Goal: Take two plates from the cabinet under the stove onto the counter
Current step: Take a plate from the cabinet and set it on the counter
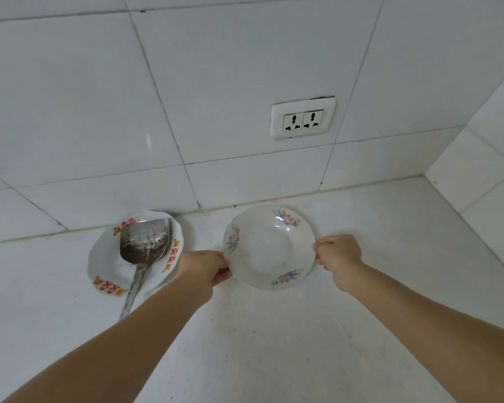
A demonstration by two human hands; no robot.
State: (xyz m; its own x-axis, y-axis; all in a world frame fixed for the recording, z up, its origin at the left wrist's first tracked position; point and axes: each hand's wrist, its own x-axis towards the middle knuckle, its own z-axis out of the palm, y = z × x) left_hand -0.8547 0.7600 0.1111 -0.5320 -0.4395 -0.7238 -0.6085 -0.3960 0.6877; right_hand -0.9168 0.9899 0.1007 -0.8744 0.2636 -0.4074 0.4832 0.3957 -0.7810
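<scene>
A white plate with pink and blue flower prints (266, 248) is held over the white counter (274, 344), near the tiled back wall. My left hand (205, 269) grips its left rim and my right hand (336, 253) pinches its right rim. Whether one plate or a stack is held, and whether it touches the counter, I cannot tell. The cabinet under the stove is out of view.
To the left, a white plate with red and orange prints (105, 271) lies on the counter with a metal spatula (144, 242) resting in it, handle toward me. A double wall socket (303, 121) sits above. A side wall stands at right.
</scene>
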